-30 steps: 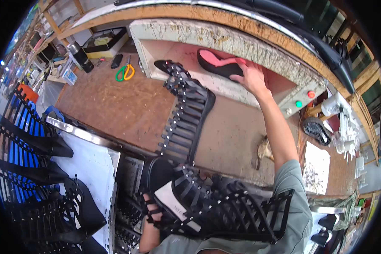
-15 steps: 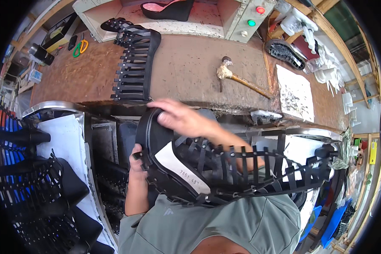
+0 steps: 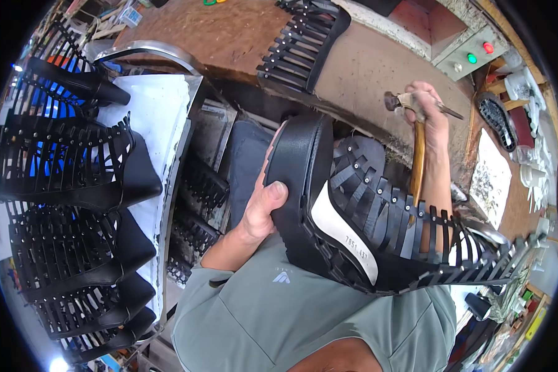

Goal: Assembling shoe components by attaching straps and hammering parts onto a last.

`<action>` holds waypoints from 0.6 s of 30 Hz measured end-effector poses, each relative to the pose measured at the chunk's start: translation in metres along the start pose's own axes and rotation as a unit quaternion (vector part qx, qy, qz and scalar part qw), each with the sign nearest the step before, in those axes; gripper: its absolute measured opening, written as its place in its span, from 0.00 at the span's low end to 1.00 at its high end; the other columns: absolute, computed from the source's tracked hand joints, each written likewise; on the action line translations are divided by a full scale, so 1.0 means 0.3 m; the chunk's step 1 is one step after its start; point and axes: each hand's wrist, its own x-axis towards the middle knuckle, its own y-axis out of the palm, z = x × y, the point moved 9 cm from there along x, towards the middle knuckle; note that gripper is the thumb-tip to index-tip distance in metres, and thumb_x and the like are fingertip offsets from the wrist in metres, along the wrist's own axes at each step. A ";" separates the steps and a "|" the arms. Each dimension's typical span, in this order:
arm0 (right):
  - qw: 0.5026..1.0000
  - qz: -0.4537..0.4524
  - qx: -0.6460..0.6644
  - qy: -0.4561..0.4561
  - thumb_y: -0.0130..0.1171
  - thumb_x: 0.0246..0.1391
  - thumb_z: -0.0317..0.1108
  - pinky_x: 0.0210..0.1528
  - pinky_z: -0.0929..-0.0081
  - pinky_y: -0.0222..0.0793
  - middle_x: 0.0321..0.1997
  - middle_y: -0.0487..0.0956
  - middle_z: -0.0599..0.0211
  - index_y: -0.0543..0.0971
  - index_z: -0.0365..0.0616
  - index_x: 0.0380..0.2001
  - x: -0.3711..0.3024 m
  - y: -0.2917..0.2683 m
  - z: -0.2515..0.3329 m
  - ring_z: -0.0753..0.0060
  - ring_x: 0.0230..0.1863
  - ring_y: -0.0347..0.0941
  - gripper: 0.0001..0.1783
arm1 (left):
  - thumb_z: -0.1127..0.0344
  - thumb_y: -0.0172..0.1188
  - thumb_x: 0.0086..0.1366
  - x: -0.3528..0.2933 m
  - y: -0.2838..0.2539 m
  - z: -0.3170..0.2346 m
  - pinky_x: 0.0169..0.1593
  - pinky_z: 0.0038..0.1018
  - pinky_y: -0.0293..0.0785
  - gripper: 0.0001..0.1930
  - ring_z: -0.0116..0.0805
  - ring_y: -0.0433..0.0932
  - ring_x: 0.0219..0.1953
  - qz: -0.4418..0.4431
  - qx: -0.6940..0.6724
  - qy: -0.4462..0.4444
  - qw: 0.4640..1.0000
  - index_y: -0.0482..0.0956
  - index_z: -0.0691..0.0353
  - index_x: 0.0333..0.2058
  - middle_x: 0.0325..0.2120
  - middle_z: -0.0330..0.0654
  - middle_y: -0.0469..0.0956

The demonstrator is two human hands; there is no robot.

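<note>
A black strappy gladiator boot (image 3: pixel 297 167) with a thick platform sole and a pale insole lies slanted across the front of my body. Its studded straps spread toward the right. My left hand (image 3: pixel 264 208) grips the sole, thumb pressed on the black side and fingers along the far edge. Beyond the boot, my right hand (image 3: pixel 433 115) is raised over the bench, wrapped round a hammer (image 3: pixel 418 164) close to its head. The wooden handle hangs down behind the straps, which partly cover it.
Several similar boots (image 3: pixel 136 173) stand on a white-covered rack at left. On the workbench (image 3: pixel 223 34) lies another strappy boot (image 3: pixel 310 46), near a box with red and green buttons (image 3: pixel 477 56). A black sole (image 3: pixel 497 121) and a stained sheet (image 3: pixel 491 180) are at right.
My right hand has left the boot and taken the hammer up from the bench. The boot is tilted more upright, with my left hand on its sole. The view has swung left.
</note>
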 end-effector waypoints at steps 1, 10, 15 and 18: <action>0.996 0.048 0.075 0.003 0.52 0.60 0.39 0.26 0.86 0.71 0.36 0.77 0.59 0.73 0.35 0.44 -0.070 0.124 0.067 0.75 0.24 0.74 0.18 | 0.47 0.59 0.56 -0.005 0.023 -0.025 0.63 0.33 0.58 0.48 0.38 0.64 0.60 0.008 0.007 0.024 1.000 0.43 0.61 0.68 0.60 0.47 0.60; 0.962 0.221 0.158 -0.015 0.53 0.54 0.36 0.30 0.76 0.74 0.39 0.79 0.44 0.76 0.32 0.34 -0.322 0.585 0.267 0.71 0.23 0.74 0.14 | 0.49 0.57 0.54 -0.040 0.027 -0.029 0.66 0.36 0.50 0.49 0.39 0.57 0.63 0.036 0.014 -0.018 0.999 0.40 0.62 0.68 0.62 0.48 0.56; 0.951 0.304 -0.016 -0.061 0.61 0.48 0.46 0.32 0.78 0.70 0.36 0.75 0.50 0.73 0.40 0.32 -0.419 0.658 0.310 0.75 0.26 0.71 0.19 | 0.50 0.56 0.55 -0.116 0.004 -0.004 0.67 0.37 0.46 0.49 0.39 0.53 0.65 0.033 -0.009 -0.046 0.998 0.38 0.63 0.67 0.63 0.48 0.53; 0.952 0.298 -0.064 -0.028 0.60 0.51 0.44 0.38 0.73 0.69 0.37 0.75 0.50 0.73 0.41 0.31 -0.463 0.670 0.319 0.70 0.32 0.71 0.17 | 0.51 0.55 0.55 -0.124 -0.003 0.002 0.67 0.37 0.45 0.49 0.39 0.53 0.65 0.028 -0.013 -0.058 0.998 0.37 0.63 0.67 0.63 0.48 0.53</action>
